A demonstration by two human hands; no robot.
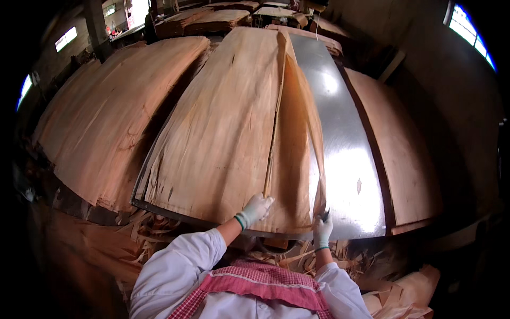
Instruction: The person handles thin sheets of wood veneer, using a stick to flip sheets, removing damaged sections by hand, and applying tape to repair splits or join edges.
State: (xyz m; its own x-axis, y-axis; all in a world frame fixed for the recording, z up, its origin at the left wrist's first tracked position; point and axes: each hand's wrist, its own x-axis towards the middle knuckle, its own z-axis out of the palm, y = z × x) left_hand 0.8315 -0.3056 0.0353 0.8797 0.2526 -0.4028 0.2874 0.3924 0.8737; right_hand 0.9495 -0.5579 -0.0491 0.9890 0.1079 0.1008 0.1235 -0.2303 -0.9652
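My left hand [256, 211], in a white glove with a green cuff, is closed on the near end of a long wood veneer sheet's edge [269, 175]. Gloved the same way, my right hand [322, 232] is closed around a small dark tool [324, 216], its kind hard to make out. It is at the near end of a narrow veneer strip [292, 165], whose right edge curls up off the surface. To the left a wide veneer sheet [218, 117] lies flat. Both rest on a shiny metal tabletop [348, 154].
A stack of veneer [122, 111] stands left of the table, and another veneer stack [396, 149] lies to the right. More veneer piles [212, 20] are at the back. Torn veneer scraps [409, 292] cover the floor beside and under the table's near edge.
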